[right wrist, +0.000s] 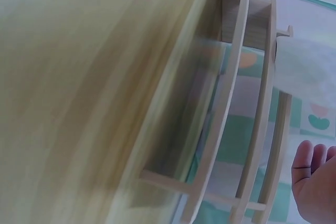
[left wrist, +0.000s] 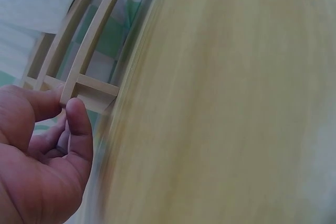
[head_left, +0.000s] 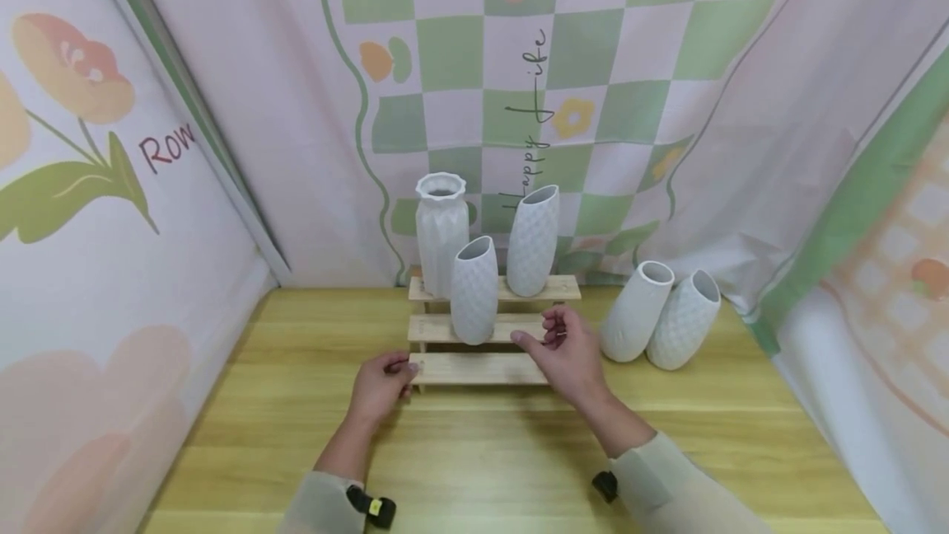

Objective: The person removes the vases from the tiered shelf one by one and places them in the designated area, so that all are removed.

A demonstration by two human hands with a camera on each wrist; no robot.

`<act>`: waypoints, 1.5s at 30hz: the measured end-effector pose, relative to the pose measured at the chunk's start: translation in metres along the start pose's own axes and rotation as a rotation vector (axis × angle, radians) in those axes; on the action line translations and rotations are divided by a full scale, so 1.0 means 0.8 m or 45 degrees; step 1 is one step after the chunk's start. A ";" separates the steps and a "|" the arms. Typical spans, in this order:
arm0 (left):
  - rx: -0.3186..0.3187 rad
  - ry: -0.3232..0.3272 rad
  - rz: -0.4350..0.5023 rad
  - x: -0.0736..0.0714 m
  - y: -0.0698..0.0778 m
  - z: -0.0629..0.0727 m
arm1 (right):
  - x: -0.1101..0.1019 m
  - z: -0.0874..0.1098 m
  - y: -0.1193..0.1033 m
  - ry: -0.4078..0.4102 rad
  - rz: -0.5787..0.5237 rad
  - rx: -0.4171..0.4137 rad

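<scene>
Left hand (head_left: 378,386): thumb and forefinger pinch the left end of the rack's (head_left: 474,369) lowest board.
Right hand (head_left: 569,357): over the rack's right end, fingers loosely bent, seemingly grasping nothing; whether a tip touches, I cannot tell.
Rack: it stands on the table (head_left: 474,452), three steps rising away from the person; its long axis runs left to right.
Rack's handling: probably light, stiff, not very slippery; best held at both board ends, kept level, because the vases look fragile and could topple.
Middle vase (head_left: 474,295): upright on the rack's middle step.
Side vases (head_left: 638,316): two, close together, right of the rack.
Back vases: a fluted vase (head_left: 441,241) and a slant-mouthed vase (head_left: 534,245), upright on the rack's top step.
Curtain (head_left: 452,52): behind the rack.
</scene>
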State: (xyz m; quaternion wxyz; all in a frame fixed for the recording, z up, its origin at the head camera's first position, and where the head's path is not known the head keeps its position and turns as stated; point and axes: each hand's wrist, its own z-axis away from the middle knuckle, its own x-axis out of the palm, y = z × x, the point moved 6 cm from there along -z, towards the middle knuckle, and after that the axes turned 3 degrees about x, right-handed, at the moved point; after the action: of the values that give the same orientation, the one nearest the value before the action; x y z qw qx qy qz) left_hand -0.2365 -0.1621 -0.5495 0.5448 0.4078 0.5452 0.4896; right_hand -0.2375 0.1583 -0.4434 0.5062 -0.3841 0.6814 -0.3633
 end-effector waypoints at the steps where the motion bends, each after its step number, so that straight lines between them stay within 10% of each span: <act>1: -0.001 -0.003 -0.001 0.000 0.000 0.000 | 0.002 -0.001 -0.002 -0.012 -0.002 0.002; 45: 0.000 0.003 0.015 0.001 -0.001 -0.001 | 0.083 -0.034 -0.034 -0.246 0.014 -0.097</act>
State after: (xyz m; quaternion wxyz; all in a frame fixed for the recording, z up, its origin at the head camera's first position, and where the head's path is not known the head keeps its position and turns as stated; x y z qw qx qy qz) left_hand -0.2377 -0.1614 -0.5503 0.5412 0.4104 0.5433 0.4935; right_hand -0.2725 0.0900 -0.4405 0.5565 -0.4327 0.6448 -0.2955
